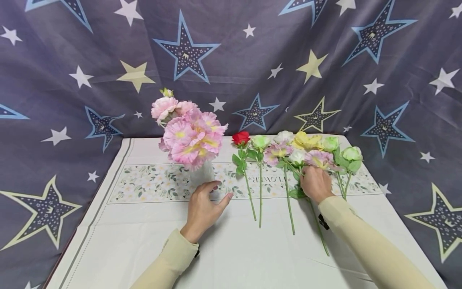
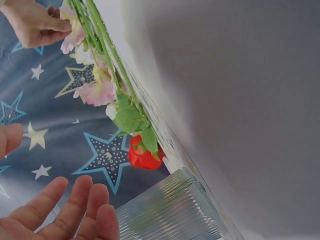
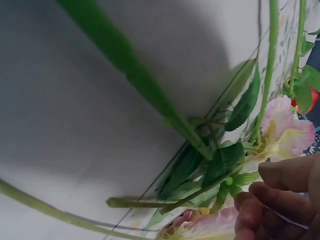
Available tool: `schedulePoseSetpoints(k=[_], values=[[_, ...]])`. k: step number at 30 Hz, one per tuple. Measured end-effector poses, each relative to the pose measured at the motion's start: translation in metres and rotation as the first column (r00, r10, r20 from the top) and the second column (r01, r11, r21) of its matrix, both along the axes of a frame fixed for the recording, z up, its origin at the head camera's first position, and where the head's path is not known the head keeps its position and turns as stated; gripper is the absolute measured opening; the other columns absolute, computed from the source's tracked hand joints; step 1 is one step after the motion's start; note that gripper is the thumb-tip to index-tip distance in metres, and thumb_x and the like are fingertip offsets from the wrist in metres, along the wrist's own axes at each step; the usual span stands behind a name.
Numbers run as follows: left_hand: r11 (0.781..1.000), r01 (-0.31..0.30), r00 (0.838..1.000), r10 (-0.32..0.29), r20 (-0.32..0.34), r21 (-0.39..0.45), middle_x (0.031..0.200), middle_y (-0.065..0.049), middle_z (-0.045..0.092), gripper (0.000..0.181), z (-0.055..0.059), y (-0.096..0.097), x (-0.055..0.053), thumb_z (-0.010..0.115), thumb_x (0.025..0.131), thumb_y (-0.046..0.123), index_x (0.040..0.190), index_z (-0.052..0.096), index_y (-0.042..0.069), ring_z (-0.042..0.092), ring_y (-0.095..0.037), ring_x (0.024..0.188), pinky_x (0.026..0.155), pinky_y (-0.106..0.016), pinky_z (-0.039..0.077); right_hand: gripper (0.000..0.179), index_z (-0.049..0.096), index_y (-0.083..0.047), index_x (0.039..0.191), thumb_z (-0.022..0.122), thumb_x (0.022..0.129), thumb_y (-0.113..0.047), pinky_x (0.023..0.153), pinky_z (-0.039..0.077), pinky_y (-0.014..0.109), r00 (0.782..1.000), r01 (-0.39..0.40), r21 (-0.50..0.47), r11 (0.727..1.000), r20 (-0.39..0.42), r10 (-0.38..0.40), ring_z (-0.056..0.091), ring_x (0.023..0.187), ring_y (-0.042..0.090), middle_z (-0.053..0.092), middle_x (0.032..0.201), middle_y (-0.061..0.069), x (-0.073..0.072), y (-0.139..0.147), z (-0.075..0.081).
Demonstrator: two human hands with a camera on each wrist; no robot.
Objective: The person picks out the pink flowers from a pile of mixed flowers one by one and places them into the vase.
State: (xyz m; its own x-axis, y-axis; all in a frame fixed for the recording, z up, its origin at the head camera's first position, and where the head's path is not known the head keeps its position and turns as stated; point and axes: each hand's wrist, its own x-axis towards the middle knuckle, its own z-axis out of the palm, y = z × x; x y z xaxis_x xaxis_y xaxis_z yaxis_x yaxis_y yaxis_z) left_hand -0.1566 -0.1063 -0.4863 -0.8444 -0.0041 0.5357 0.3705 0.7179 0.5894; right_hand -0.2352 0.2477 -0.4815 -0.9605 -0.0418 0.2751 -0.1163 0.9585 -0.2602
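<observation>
On the head view, I've got the right hand (image 1: 316, 184) in among the loose flowers (image 1: 277, 151), a pink-and-yellow bloom (image 1: 319, 159) right beyond its knuckles and a leafy stem (image 1: 318, 230) running out from under it; I'd call this step picking out a single stem, and the next move calls for a sure pinch, then a lift clear of its neighbours. The left hand (image 1: 203, 206) is poised, thumb out, just on the near side of the vase (image 1: 202, 174), whose pink bouquet (image 1: 195, 138) rises beyond it. Over to the left wrist: fingers parted and bent a little, nothing in them, the ribbed vase just beside the fingertips, a red rose (image 2: 145, 154) past it. Right wrist now: thumb and fingers curl in, a thick green stem (image 3: 135, 72) slanting to dark leaves (image 3: 223, 162) near the fingertips; whether they've closed on anything, I can't tell.
</observation>
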Motion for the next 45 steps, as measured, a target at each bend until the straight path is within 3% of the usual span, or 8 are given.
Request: schedulePoseSetpoints(k=[8, 13, 30, 38, 45], values=[[1.000, 0.005, 1.000, -0.005, 0.014, 0.003, 0.097, -0.007, 0.072, 0.044, -0.001, 0.001, 0.000, 0.088, 0.080, 0.037, 0.112, 0.075, 0.008, 0.069, -0.029, 0.089, 0.078, -0.046, 0.054, 0.030, 0.061, -0.009, 0.066, 0.063, 0.096, -0.009, 0.055, 0.050, 0.053, 0.994, 0.039, 0.015, 0.999, 0.097, -0.040, 0.063, 0.061, 0.033, 0.068, 0.078, 0.020, -0.008, 0.001, -0.005], [1.000, 0.009, 1.000, -0.009, 0.017, 0.009, 0.097, -0.009, 0.073, 0.044, -0.002, 0.002, 0.000, 0.088, 0.080, 0.036, 0.112, 0.075, 0.008, 0.069, -0.029, 0.089, 0.077, -0.046, 0.054, 0.030, 0.059, -0.008, 0.065, 0.056, 0.095, -0.007, 0.057, 0.052, 0.057, 0.992, 0.053, 0.021, 0.998, 0.111, -0.055, 0.066, 0.067, 0.040, 0.069, 0.080, 0.023, -0.010, 0.002, -0.010], [1.000, 0.003, 1.000, -0.003, 0.020, 0.008, 0.096, -0.011, 0.074, 0.043, -0.002, 0.003, 0.000, 0.088, 0.080, 0.035, 0.111, 0.076, 0.008, 0.069, -0.028, 0.088, 0.076, -0.046, 0.054, 0.023, 0.063, -0.005, 0.068, 0.055, 0.088, 0.003, 0.058, 0.054, 0.059, 0.989, 0.060, 0.040, 0.997, 0.129, -0.065, 0.068, 0.073, 0.044, 0.070, 0.084, 0.025, -0.014, 0.003, -0.018], [1.000, 0.009, 0.999, -0.009, 0.033, 0.009, 0.097, -0.011, 0.074, 0.043, -0.002, 0.004, 0.000, 0.088, 0.080, 0.036, 0.111, 0.076, 0.008, 0.069, -0.029, 0.088, 0.077, -0.046, 0.054, 0.024, 0.060, -0.005, 0.066, 0.057, 0.087, 0.005, 0.058, 0.054, 0.056, 0.992, 0.052, 0.013, 0.999, 0.119, -0.053, 0.066, 0.069, 0.042, 0.068, 0.079, 0.024, -0.013, 0.004, -0.016], [1.000, 0.010, 0.999, -0.011, 0.040, 0.016, 0.097, -0.011, 0.074, 0.044, -0.002, 0.004, -0.001, 0.087, 0.081, 0.036, 0.112, 0.075, 0.007, 0.070, -0.029, 0.088, 0.077, -0.046, 0.054, 0.034, 0.047, -0.010, 0.058, 0.052, 0.086, 0.008, 0.057, 0.050, 0.050, 0.999, 0.014, -0.075, 0.997, 0.036, -0.012, 0.060, 0.060, 0.035, 0.059, 0.066, 0.016, -0.006, 0.000, -0.012]])
